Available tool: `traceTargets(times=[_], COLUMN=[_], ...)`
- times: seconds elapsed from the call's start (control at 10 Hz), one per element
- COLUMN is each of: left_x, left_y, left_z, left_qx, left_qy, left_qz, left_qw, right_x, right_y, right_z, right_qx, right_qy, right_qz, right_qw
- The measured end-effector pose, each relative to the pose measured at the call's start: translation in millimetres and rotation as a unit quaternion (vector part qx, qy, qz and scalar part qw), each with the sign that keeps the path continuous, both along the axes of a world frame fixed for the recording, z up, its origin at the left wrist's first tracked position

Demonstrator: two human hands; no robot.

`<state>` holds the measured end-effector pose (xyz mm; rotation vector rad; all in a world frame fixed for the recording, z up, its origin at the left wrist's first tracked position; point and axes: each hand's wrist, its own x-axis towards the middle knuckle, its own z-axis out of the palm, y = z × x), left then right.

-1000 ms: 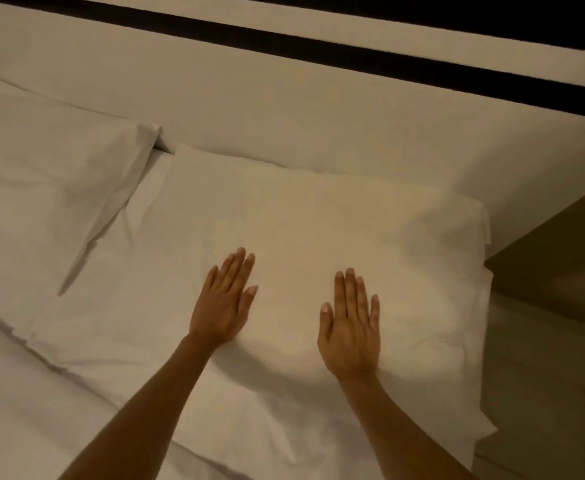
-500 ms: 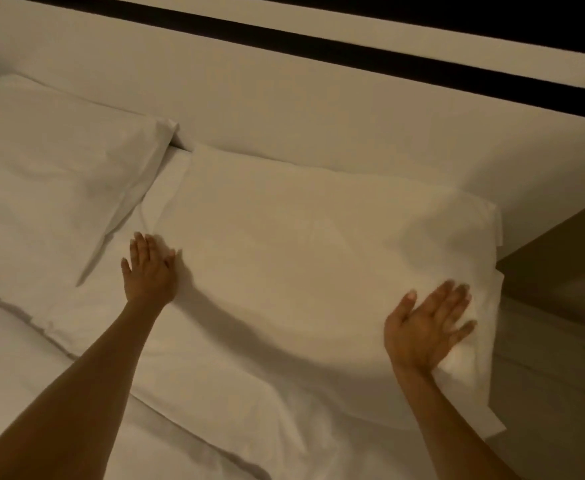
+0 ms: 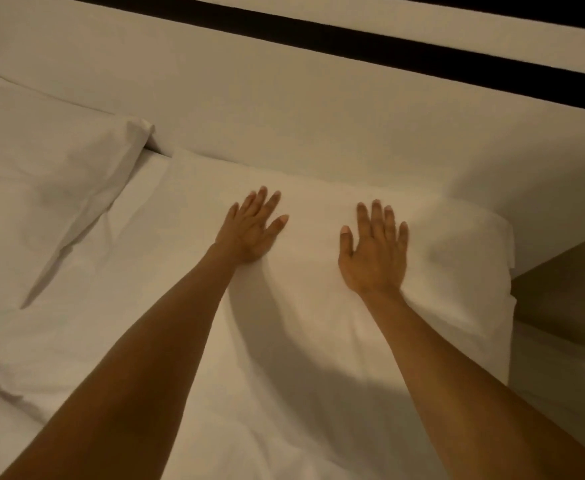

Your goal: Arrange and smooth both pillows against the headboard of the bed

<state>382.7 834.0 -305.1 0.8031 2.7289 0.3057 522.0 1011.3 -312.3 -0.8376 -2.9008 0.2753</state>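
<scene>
Left hand (image 3: 251, 230) and right hand (image 3: 374, 252) lie flat, fingers spread, on the right pillow (image 3: 319, 306); they grip nothing. Its far edge touches the headboard (image 3: 284, 109); the left pillow (image 3: 41, 168) lies beside it.

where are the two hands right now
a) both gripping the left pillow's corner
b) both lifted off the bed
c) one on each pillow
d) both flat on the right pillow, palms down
d: the left hand and right hand lie open, palms down, side by side on the right pillow, while the left pillow lies untouched.
</scene>
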Motion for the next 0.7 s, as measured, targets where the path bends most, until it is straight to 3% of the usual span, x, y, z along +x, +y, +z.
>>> traceTargets(times=[0.3, 0.4, 0.5, 0.6, 0.7], left_x=[-17, -17, -13, 1, 21], left_y=[-84, -112, -128, -117, -97], left_z=[0, 13, 37, 67, 87], left_qx=[-0.035, -0.093, -0.17, -0.143, -0.099], left_qy=[0.003, -0.019, -0.014, 0.0, -0.002], left_qz=[0.119, 0.142, 0.131, 0.139, 0.103], left_qw=[0.992, 0.985, 0.977, 0.98, 0.99], right_x=[84, 101, 110, 109, 114], right_y=[52, 62, 70, 68, 54], right_z=[-19, -16, 4, 45, 99], right_qx=[-0.025, -0.062, -0.111, -0.125, -0.134], right_qy=[0.035, 0.029, -0.024, -0.037, 0.074], right_qz=[-0.156, -0.187, -0.193, -0.202, -0.161], right_qw=[0.987, 0.98, 0.975, 0.971, 0.975])
